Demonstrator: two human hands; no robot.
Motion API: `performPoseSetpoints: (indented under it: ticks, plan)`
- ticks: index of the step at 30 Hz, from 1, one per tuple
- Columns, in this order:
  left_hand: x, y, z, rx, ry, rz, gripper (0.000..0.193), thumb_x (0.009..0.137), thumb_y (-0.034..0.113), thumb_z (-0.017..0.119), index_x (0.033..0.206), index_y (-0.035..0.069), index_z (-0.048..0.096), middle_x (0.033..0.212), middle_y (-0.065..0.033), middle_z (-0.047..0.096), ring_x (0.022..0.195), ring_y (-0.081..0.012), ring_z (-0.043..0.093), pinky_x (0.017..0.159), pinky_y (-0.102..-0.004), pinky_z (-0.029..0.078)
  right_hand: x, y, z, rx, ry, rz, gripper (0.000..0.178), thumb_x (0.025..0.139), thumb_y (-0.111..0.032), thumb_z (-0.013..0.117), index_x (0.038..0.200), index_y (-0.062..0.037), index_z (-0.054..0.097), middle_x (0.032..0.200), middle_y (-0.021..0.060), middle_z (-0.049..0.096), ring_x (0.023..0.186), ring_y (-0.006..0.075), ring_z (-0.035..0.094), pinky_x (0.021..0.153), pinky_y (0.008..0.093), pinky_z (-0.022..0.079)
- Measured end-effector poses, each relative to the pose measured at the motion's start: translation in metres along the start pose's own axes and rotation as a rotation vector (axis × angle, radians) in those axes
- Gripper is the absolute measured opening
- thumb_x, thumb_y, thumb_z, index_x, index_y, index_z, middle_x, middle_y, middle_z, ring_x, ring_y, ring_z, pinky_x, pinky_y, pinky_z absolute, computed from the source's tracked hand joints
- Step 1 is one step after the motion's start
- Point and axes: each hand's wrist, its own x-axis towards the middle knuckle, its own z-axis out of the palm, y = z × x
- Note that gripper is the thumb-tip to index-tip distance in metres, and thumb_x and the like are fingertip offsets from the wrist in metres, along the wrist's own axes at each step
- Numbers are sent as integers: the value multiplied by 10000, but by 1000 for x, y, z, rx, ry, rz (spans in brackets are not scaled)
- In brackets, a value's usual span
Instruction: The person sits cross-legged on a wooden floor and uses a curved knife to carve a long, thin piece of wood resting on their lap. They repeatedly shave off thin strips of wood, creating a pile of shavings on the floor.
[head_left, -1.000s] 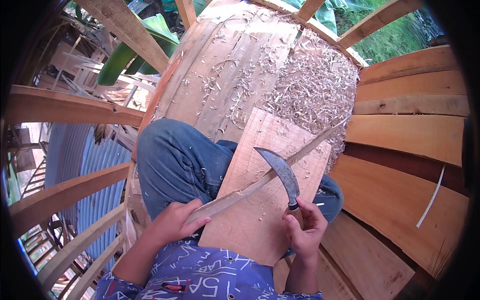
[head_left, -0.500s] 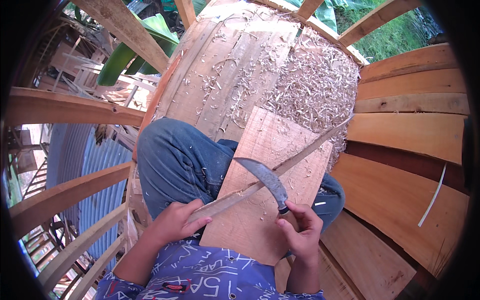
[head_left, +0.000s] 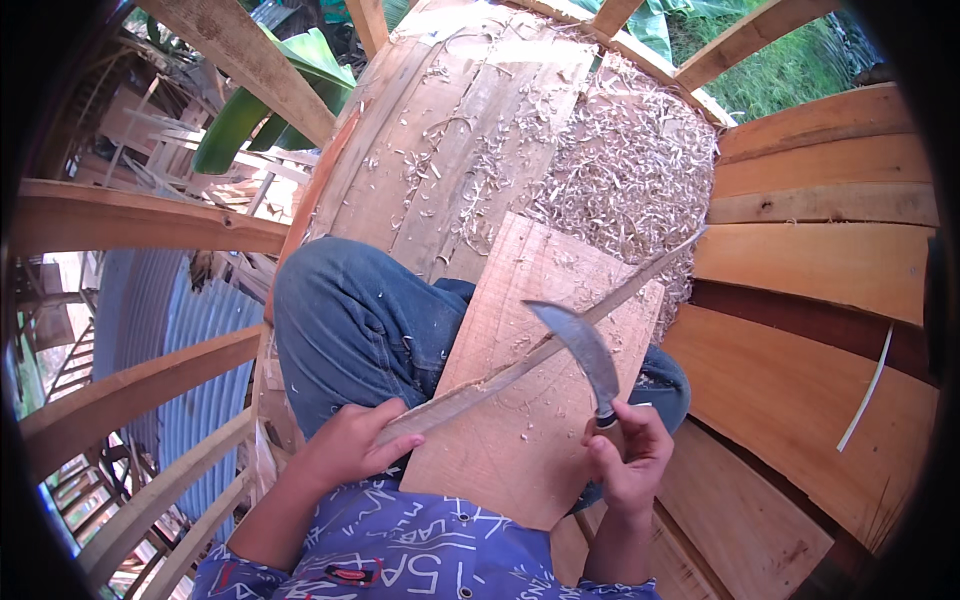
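My left hand [head_left: 358, 440] grips the near end of a long thin wooden strip [head_left: 470, 391], thumb on top. The strip runs slantwise to the upper right across a flat wooden board [head_left: 500, 440] lying over my lap. In my right hand [head_left: 632, 462] is the short handle of a curved knife [head_left: 583, 347] with a grey, sickle-like blade. The blade crosses over the strip around its middle, its tip pointing to the upper left; whether it touches the wood I cannot tell.
Curled shavings [head_left: 640, 160] lie thick on the plank floor [head_left: 430, 225] ahead. A plank wall [head_left: 810, 260] stands on the right, with a pale thin sliver [head_left: 866, 385] against it. Wooden rails [head_left: 150, 218] on the left have gaps, with corrugated metal sheets [head_left: 205, 340] beyond.
My right hand has moved the knife to the right and slightly up along the strip. My left hand and the strip have stayed in place.
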Motion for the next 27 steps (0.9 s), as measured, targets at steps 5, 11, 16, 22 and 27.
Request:
performPoseSetpoints:
  ticks: [5,11,16,22,27]
  plan:
    - [1,3,2,-10,46,27,315,848,277,699,840,16,524,596,-197,538,557,-404,564,498,-408,430,4,-3,15,-8,42,156,320,770,69,690,1085,52,639,979,136,684,892,143,652,804,254,504]
    - [0,0,2,1,0,-16,315,846,277,702,838,17,524,591,-195,537,555,-400,567,497,-403,432,1,2,24,-69,-130,168,318,780,62,694,1092,51,632,987,150,686,980,178,651,845,274,505]
    - [2,0,3,-8,5,-3,316,845,273,703,822,19,516,587,-194,533,548,-401,564,491,-404,429,4,0,20,-82,-116,169,300,773,53,707,1067,48,645,991,133,688,957,176,658,837,266,509]
    - [1,-1,4,-28,17,0,291,831,250,715,807,24,535,584,-174,519,526,-362,549,503,-385,415,2,5,14,-27,28,148,303,755,63,719,1050,45,653,998,124,687,943,158,653,827,256,501]
    - [1,-1,4,-31,16,-13,279,829,246,715,802,26,546,586,-166,516,513,-345,544,506,-373,408,3,2,14,62,123,150,295,759,57,721,1046,40,653,948,102,683,856,133,651,776,238,500]
